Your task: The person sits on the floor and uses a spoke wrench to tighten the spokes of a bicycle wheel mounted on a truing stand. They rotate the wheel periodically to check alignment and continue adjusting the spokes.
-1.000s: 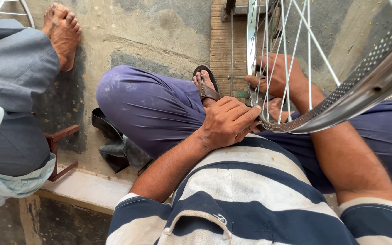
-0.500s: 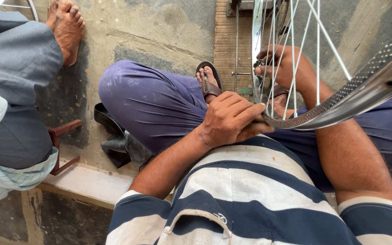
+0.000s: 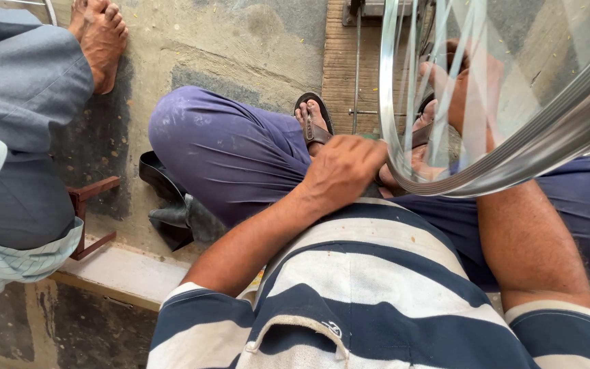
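A shiny metal bicycle wheel rim with thin spokes fills the upper right, and its spokes are blurred by motion. My left hand is curled into a fist at the rim's lower left edge, above my knee; nothing shows in it. My right hand is raised behind the blurred spokes, close to or touching them, with its fingers unclear. My right forearm passes under the rim. I sit in blue trousers and a striped shirt.
My sandalled foot rests on the concrete floor. Another person in grey trousers sits at the left, a bare foot stretched out. A black rubber piece and a brown metal bracket lie beside a low ledge.
The wheel has swung closer across the view and its spokes are now blurred. My right hand has risen behind the spokes. My left fist has shifted slightly toward the rim.
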